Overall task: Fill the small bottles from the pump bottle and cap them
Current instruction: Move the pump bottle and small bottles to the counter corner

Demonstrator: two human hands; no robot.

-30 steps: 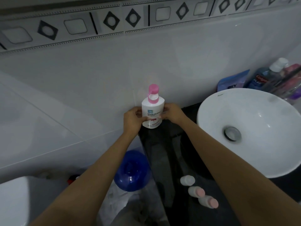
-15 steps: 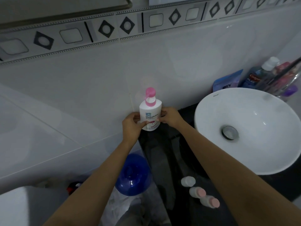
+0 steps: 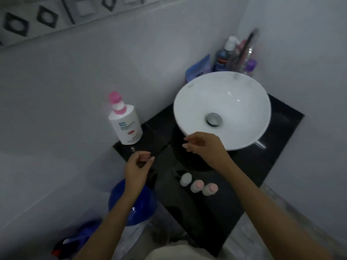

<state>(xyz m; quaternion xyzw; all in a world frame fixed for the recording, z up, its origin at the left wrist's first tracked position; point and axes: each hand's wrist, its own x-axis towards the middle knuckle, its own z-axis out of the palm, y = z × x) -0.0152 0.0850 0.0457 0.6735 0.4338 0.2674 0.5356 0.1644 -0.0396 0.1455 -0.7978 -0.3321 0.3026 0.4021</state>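
A white pump bottle (image 3: 126,124) with a pink pump head stands at the back left corner of the black counter (image 3: 266,158), against the wall. Three small bottles stand in a row near the counter's front: one with a white top (image 3: 185,179) and two with pink tops (image 3: 197,185) (image 3: 210,189). My left hand (image 3: 138,168) hovers over the counter's left edge, fingers loosely curled, holding nothing. My right hand (image 3: 203,147) hangs in front of the sink, fingers apart and empty. Both hands are well apart from the pump bottle.
A white bowl sink (image 3: 223,107) takes up the counter's back right. Behind it stand a dark bottle with a white cap (image 3: 224,57), a blue pouch (image 3: 198,68) and other toiletries. A blue round container (image 3: 132,205) sits on the floor left of the counter.
Both hands have let go of the pump bottle and drawn back toward me. The view has tilted down and to the right.
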